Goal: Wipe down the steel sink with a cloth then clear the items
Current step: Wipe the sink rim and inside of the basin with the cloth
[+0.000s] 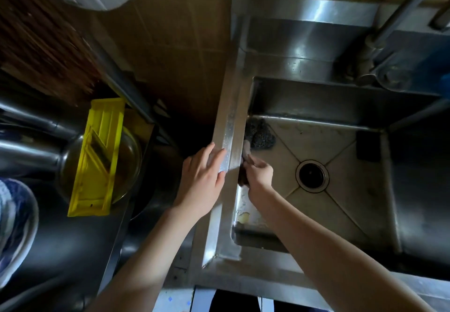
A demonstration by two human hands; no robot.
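Steel sink (341,107) fills the right half of the view, its basin sloping down in creased panels to a round drain (312,176) near the middle. Inside the basin, pressed against the left wall, the right hand (259,174) has its fingers clenched around a dark brownish cloth (243,177), a pale strip of it sticking up past the knuckles toward the rim. Just beyond that hand, in the far left corner of the basin floor, lies a dark metal scouring pad (260,135), close to the cloth but whether they touch cannot be told. A small dark rectangular item (368,146) rests against the right wall of the basin. The left hand (203,177) lies flat on the wet left rim of the sink, fingers released and spread, grasping nothing. At the back right a tap fitting (379,68) rises from the sink ledge. Well to the left, on a dark surface (73,238), a yellow plastic slicer (97,158) lies across a glass bowl (131,165).
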